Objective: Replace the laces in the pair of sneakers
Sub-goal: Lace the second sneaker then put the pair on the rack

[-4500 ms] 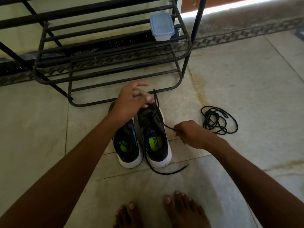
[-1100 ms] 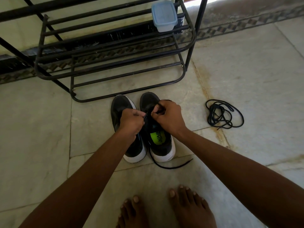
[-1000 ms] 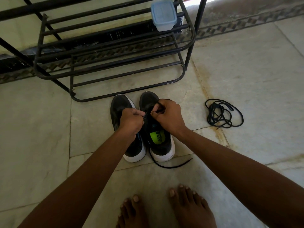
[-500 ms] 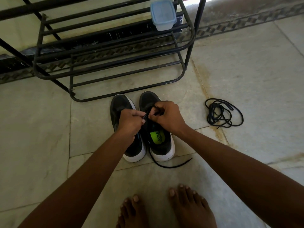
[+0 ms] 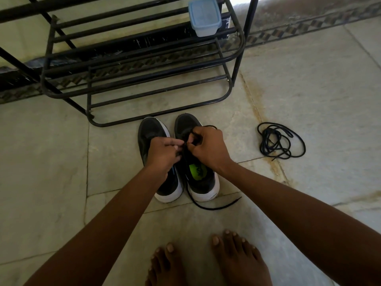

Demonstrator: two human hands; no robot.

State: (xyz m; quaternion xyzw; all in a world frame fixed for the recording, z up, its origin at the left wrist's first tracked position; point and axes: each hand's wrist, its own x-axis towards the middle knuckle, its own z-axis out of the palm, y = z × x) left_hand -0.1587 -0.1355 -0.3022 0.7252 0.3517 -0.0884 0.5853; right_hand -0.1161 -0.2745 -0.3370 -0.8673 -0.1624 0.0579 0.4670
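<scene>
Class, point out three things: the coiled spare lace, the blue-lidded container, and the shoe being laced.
coiled spare lace point(image 5: 277, 143), head view, middle of the tangle.
blue-lidded container point(image 5: 204, 13), head view, lid centre.
shoe being laced point(image 5: 203, 188), head view, heel.

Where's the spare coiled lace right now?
The coiled lace lies on the floor tiles, right of the right-hand sneaker, apart from both hands.

rack point(image 5: 132, 65): black metal bars, slightly glossy
box point(image 5: 204, 16): translucent bluish plastic
floor point(image 5: 309, 89): smooth stone, stained
sneakers point(image 5: 198, 182): matt black cloth, white soles
</scene>
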